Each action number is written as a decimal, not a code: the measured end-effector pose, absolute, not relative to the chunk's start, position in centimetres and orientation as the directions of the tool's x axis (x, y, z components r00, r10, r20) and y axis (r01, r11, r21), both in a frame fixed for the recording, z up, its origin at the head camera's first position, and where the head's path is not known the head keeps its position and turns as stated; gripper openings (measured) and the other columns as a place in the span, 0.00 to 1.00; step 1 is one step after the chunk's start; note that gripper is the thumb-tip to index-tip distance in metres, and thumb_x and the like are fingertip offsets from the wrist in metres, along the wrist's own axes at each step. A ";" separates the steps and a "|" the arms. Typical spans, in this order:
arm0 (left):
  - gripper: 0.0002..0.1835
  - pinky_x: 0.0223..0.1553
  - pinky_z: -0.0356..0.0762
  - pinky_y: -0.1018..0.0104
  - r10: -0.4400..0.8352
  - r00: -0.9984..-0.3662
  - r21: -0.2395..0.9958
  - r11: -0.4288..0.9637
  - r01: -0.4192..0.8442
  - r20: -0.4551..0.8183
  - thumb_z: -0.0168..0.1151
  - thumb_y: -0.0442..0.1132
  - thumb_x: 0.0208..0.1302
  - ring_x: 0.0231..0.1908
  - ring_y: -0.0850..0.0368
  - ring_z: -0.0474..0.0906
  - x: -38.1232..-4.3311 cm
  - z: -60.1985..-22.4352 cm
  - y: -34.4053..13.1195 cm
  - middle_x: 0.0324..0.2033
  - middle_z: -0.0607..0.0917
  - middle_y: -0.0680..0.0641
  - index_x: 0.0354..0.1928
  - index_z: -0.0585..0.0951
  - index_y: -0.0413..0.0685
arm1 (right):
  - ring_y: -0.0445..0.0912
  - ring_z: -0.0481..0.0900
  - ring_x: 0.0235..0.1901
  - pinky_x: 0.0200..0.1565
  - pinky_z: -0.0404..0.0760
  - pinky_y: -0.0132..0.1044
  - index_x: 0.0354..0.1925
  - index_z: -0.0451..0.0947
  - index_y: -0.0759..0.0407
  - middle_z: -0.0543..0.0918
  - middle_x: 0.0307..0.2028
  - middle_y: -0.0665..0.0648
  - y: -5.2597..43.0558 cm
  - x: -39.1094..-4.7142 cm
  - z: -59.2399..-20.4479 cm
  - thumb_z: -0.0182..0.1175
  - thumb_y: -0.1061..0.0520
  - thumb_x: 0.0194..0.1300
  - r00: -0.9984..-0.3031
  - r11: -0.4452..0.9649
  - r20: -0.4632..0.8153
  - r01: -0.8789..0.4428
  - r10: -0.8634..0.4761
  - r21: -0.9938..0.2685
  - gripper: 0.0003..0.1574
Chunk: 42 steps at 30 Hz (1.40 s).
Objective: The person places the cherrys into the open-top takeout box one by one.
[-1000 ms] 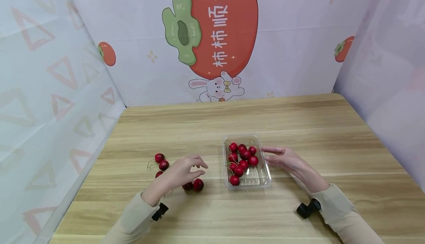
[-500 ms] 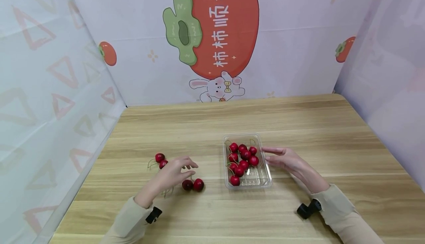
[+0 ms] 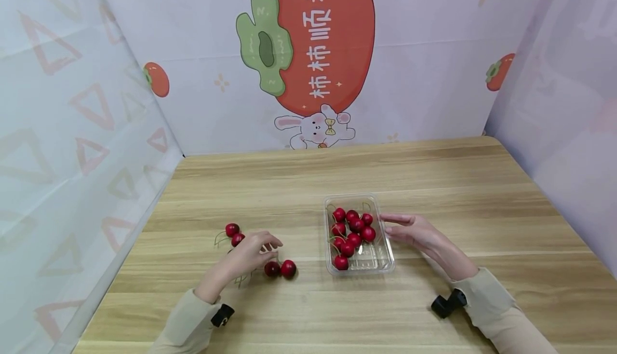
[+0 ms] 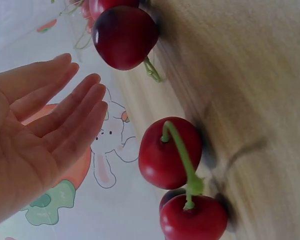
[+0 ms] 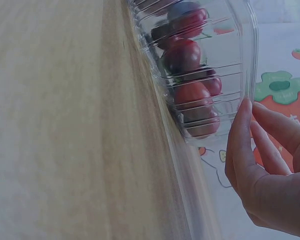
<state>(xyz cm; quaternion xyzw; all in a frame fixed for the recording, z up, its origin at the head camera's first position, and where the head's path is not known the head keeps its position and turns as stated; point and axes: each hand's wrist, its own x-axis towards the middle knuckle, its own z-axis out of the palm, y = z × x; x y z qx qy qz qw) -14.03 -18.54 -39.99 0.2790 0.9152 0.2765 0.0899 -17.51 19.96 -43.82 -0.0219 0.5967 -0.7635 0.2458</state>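
My left hand hovers low over loose cherries at the left of the table, fingers slightly bent and nothing between them. Just beside its fingertips lie two dark red cherries. Another pair of cherries sits behind the hand, and stems poke out below it. In the left wrist view, the palm and fingers are apart from the stemmed cherries. A clear plastic box stands at mid-table with several cherries inside. My right hand touches its right rim with extended fingertips.
A wooden table carries everything. Behind it hangs a printed backdrop, and a pale sheet borders the left side. A black wrist device is on my right sleeve; another black device is on the left.
My left hand has moved left and slightly down, away from the box, toward the cherry pair near its fingertips. My right hand and the box have stayed in place.
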 end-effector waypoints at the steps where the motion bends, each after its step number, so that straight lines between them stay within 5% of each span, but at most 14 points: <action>1: 0.08 0.32 0.75 0.71 0.558 -0.830 0.558 0.694 0.455 -0.018 0.58 0.28 0.54 0.32 0.56 0.76 -14.1 -40.1 -18.5 0.32 0.81 0.43 0.38 0.79 0.35 | 0.42 0.80 0.39 0.45 0.75 0.34 0.51 0.70 0.69 0.80 0.45 0.53 20.0 -17.5 -43.8 0.58 0.71 0.53 -0.878 -0.166 -0.259 0.348 -0.402 -0.923 0.25; 21: 0.09 0.27 0.72 0.70 0.497 -0.858 0.524 0.768 0.368 -0.126 0.57 0.26 0.53 0.28 0.59 0.73 -14.8 -41.5 -18.8 0.26 0.79 0.45 0.37 0.78 0.34 | 0.41 0.79 0.39 0.45 0.76 0.34 0.50 0.73 0.66 0.80 0.44 0.50 20.1 -17.6 -44.3 0.58 0.69 0.54 -0.881 -0.131 -0.231 0.309 -0.414 -0.942 0.22; 29: 0.09 0.25 0.70 0.71 0.452 -0.872 0.525 0.796 0.300 -0.188 0.58 0.25 0.52 0.25 0.61 0.70 -15.0 -41.7 -18.7 0.24 0.77 0.50 0.38 0.78 0.36 | 0.41 0.79 0.39 0.45 0.75 0.34 0.44 0.78 0.58 0.80 0.42 0.48 20.2 -17.7 -44.5 0.58 0.70 0.53 -0.879 -0.159 -0.224 0.315 -0.421 -0.936 0.19; 42: 0.09 0.24 0.68 0.71 0.448 -0.870 0.529 0.798 0.287 -0.204 0.56 0.23 0.49 0.22 0.61 0.68 -15.6 -42.0 -18.3 0.22 0.76 0.50 0.34 0.79 0.36 | 0.42 0.79 0.40 0.46 0.75 0.34 0.53 0.67 0.71 0.78 0.47 0.53 20.1 -17.6 -44.1 0.57 0.70 0.54 -0.875 -0.134 -0.248 0.329 -0.415 -0.935 0.26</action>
